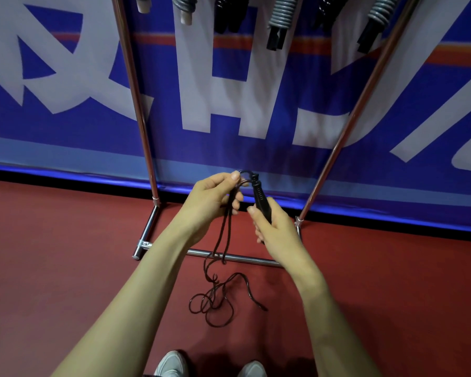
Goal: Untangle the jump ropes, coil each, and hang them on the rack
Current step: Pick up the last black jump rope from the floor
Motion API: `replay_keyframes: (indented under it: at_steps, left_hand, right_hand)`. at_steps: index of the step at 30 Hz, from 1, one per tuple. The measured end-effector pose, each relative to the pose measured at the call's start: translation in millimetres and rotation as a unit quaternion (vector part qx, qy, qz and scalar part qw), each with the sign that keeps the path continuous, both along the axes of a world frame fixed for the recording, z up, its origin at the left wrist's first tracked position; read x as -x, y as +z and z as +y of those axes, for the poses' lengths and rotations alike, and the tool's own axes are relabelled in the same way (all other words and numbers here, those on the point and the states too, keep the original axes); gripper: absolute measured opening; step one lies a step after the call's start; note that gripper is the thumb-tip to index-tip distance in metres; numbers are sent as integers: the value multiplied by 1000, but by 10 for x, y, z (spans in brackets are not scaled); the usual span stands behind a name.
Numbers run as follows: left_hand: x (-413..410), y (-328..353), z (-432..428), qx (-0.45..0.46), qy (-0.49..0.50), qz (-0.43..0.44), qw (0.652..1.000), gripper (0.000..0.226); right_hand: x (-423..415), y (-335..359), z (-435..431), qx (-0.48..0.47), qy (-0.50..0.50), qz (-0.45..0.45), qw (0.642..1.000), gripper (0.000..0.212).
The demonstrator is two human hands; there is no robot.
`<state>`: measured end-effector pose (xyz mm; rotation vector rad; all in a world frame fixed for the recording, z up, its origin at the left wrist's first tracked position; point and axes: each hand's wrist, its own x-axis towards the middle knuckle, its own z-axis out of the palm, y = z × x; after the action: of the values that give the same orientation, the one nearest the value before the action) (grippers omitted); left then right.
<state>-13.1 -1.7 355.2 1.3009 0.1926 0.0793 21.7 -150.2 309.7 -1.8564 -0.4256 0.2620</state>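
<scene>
**Jump rope (226,240) held in both hands before the rack (138,104)**

Both bare forearms reach forward and down over a dark red floor (65,254). The left hand (215,197) is clenched around several strands of the thin, dark jump rope, its fingers (237,202) curled over them and the thumb pointing up. The right hand (275,227) grips the lower part of a black handle (260,194), which stands tilted, its top end leaning towards the left hand. A short loop of cord arches from that top end across to the left hand.

From the left hand's grasp the strands hang down, cross in front of the rack's low chrome base bar and end in a loose tangle of loops on the floor, between the bar and the person's light grey shoes (172,363). One free end trails out to the right of the tangle.

The rack's two chrome uprights rise on either side of the hands and splay outward towards the top. At the upper edge, coiled ropes (283,12) in grey and black hang in a row, handles pointing down. Behind the rack stretches a blue banner (93,126) with large white characters and a red stripe.
</scene>
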Motion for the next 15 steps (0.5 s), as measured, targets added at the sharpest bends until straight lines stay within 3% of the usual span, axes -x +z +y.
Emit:
replay_keyframes:
  at_steps: [5,9,15]
  left_hand:
    - [9,-66,-83,-147,-36,-2,988,31]
    - [6,-55,-75,-155,22,-24,987,30]
    - [9,-121,-56,-262,60,-42,962,21]
  right_hand:
    - [-74,76,-47,-46,-36,31,998,13]
    - [-55,118,-62,-81,3,60,995,11]
    - [-24,142,-57,-64,27,113,991,20]
